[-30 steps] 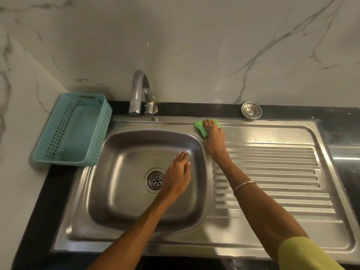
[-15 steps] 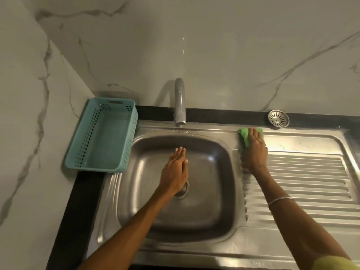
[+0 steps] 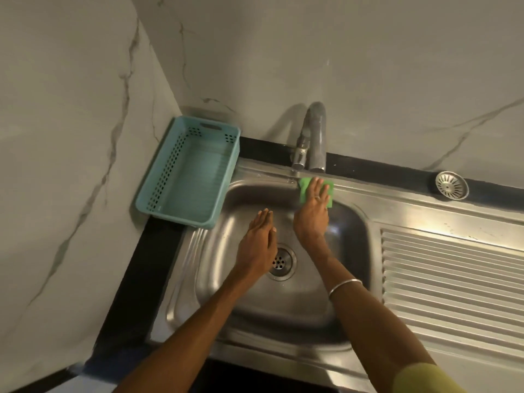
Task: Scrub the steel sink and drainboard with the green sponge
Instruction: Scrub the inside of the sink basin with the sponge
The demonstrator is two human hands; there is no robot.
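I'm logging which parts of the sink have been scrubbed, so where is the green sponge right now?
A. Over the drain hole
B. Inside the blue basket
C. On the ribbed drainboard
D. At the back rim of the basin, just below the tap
D: the right hand presses the green sponge flat against the back rim of the sink, right under the tap, away from the drainboard.
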